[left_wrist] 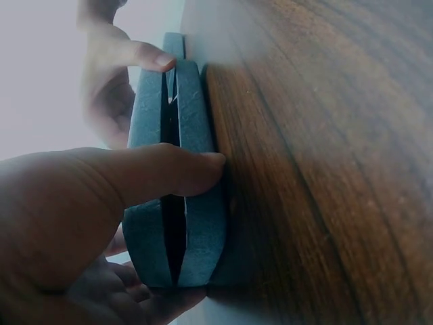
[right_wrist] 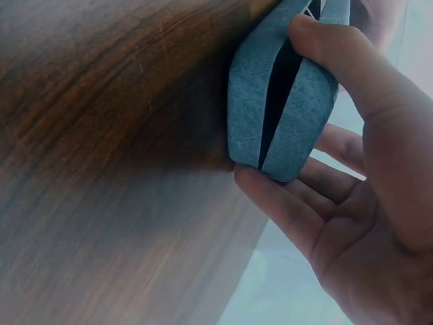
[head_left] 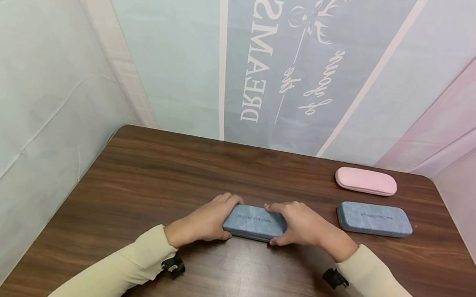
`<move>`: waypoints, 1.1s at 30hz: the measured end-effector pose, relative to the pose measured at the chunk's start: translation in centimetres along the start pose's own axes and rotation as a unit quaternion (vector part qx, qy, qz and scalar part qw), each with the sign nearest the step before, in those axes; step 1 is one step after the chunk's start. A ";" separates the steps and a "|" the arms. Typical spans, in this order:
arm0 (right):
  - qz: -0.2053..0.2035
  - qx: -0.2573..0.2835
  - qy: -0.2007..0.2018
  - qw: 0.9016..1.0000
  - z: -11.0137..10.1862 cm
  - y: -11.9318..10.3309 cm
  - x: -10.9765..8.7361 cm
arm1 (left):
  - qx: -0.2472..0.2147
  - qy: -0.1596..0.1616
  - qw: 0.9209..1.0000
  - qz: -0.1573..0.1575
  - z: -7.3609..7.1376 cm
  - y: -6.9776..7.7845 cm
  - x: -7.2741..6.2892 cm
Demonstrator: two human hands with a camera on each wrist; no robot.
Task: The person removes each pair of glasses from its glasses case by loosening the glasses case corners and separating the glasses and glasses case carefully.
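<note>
A blue-grey glasses case [head_left: 255,222] with small dark lettering on its lid lies on the wooden table between both hands. My left hand [head_left: 210,218] grips its left end, thumb at the near edge and fingers round the far side. At the right end, my right hand [head_left: 300,225] holds the case the same way. In the left wrist view a dark gap runs between lid and base of the case [left_wrist: 196,115], with the left thumb [left_wrist: 166,169] across it. The right wrist view shows that gap too, the right thumb [right_wrist: 328,44] lying at the seam.
A second blue-grey glasses case [head_left: 375,220] lies on the right of the table [head_left: 163,169]. Behind it is a pink glasses case [head_left: 366,180]. A printed cloth [head_left: 294,65] hangs along the table's back edge, with pale cloth at both sides.
</note>
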State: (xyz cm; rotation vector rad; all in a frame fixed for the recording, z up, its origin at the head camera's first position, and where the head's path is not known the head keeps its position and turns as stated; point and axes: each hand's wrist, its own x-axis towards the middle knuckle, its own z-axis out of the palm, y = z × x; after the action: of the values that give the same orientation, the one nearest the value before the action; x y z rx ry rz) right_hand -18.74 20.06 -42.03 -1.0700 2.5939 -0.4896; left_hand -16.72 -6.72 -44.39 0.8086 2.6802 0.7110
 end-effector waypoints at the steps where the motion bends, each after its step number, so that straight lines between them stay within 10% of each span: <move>1: 0.001 0.003 -0.001 1.000 -0.1 0.0 0.0 | -0.001 0.000 1.000 -0.001 0.0 0.0 0.1; 33: 0.013 0.102 -0.077 0.992 -2.1 1.3 1.4 | -0.041 -0.001 0.999 -0.005 -0.1 -0.8 0.2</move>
State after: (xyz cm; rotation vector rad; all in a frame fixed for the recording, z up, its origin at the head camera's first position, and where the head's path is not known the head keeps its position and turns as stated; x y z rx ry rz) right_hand -21.34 20.37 -40.87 -0.9655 2.3616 -0.6247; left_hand -17.25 -7.21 -44.69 0.7737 2.6333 0.8109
